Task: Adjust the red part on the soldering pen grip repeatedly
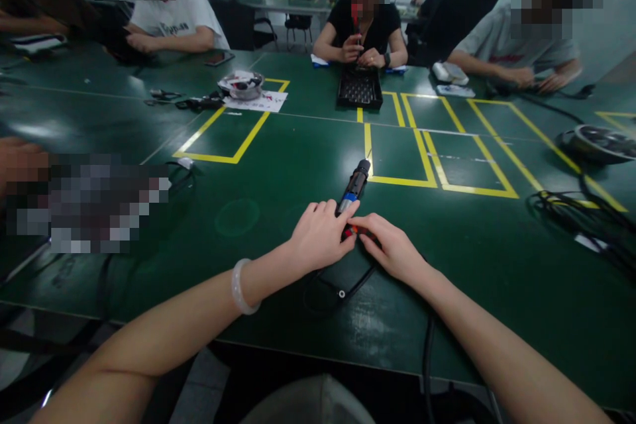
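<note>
A black electric screwdriver (pixel 354 185) with a blue band lies on the green table (pixel 278 165), its tip pointing away from me. My left hand (pixel 320 235), a pale bangle on its wrist, rests over the tool's near end with fingers curled against it. My right hand (pixel 392 248) meets it from the right, fingertips pinching a small red part (pixel 350 232) at the tool's base. A black cable (pixel 348 288) runs from there in a loop toward the table's near edge.
Yellow tape rectangles (pixel 437 146) mark the table. A black parts tray (pixel 360 88) sits before a person opposite me. A metal bowl on paper (pixel 244 85) stands far left, cables (pixel 581 215) and a round fan-like part (pixel 601 142) at right. Other people sit around.
</note>
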The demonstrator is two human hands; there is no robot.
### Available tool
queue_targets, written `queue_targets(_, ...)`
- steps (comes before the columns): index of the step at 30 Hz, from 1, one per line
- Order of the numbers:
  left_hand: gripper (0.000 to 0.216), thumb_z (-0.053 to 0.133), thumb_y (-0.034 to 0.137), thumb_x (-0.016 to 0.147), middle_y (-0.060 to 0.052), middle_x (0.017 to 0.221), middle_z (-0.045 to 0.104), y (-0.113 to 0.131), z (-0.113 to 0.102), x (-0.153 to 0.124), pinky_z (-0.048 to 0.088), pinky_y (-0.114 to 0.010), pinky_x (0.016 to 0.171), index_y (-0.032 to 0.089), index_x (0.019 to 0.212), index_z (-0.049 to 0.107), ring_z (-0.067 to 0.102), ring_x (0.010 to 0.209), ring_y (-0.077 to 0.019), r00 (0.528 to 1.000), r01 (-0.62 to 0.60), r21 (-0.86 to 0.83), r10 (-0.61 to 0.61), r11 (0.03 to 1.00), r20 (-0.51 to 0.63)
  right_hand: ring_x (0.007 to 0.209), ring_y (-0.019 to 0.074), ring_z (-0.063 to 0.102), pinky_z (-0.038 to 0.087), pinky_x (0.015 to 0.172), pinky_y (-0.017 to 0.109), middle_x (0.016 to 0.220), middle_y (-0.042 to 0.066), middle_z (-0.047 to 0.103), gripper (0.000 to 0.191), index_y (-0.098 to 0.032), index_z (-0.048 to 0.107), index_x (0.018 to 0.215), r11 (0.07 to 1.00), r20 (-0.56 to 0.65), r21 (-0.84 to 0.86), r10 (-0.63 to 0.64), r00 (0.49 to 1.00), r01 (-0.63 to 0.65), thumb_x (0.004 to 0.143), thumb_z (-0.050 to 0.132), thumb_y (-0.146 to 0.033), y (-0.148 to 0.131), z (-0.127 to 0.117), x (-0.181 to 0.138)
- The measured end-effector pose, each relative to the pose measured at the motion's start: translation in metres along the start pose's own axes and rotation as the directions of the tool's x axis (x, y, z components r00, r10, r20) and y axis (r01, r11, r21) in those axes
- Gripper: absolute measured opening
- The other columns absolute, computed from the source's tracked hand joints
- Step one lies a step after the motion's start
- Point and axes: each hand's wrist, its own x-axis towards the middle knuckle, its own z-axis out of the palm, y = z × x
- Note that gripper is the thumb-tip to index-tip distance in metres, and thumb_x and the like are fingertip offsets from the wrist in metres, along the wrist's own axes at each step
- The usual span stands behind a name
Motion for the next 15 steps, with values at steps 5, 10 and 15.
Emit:
queue_targets(5, 0.071, 0.045, 0.053, 0.092, -0.012, 0.107, 0.054, -0.006, 0.001, -0.001, 0.038, -0.038, 0.086, 0.021, 0.153, 0.030, 0.053, 0.099, -0.0273, 0.998, -0.053, -0.058, 0.055, 0.997, 0.024, 0.096, 0.0207, 0.059, 0.048, 0.084, 0.033, 0.101, 0.008, 0.063, 0.020, -0.021, 0.060, 0.113, 0.998, 0.030, 0.047, -0.032, 0.999, 0.031, 0.096, 0.050, -0.018, 0.003, -0.002, 0.002)
queue_targets(10, 0.085, 0.053, 0.069, 0.083, -0.010, 0.110, 0.053, -0.022, -0.001, 0.000, 0.038, -0.038, 0.089, 0.027, 0.153, 0.029, 0.053, 0.102, -0.0266, 0.981, -0.164, -0.148, 0.177, 0.975, 0.079, 0.070, 0.0147, 0.054, 0.043, 0.066, 0.027, 0.082, 0.002, 0.060, 0.006, -0.018, 0.059, 0.094, 0.987, 0.056, 0.142, 0.069, 0.996, -0.077, 0.093, 0.056, -0.023, 0.000, -0.003, 0.004)
queue_targets(15, 0.080, 0.055, 0.065, 0.083, -0.009, 0.107, 0.053, -0.024, 0.002, 0.002, 0.039, -0.037, 0.086, 0.031, 0.152, 0.032, 0.053, 0.097, -0.0256, 0.982, -0.156, -0.164, 0.171, 0.974, 0.079, 0.057, 0.0108, 0.045, 0.035, 0.054, 0.023, 0.066, -0.003, 0.051, 0.019, -0.017, 0.055, 0.086, 0.858, 0.123, 0.422, 0.265, 0.956, -0.292, 0.090, 0.058, -0.035, 0.004, -0.003, 0.005)
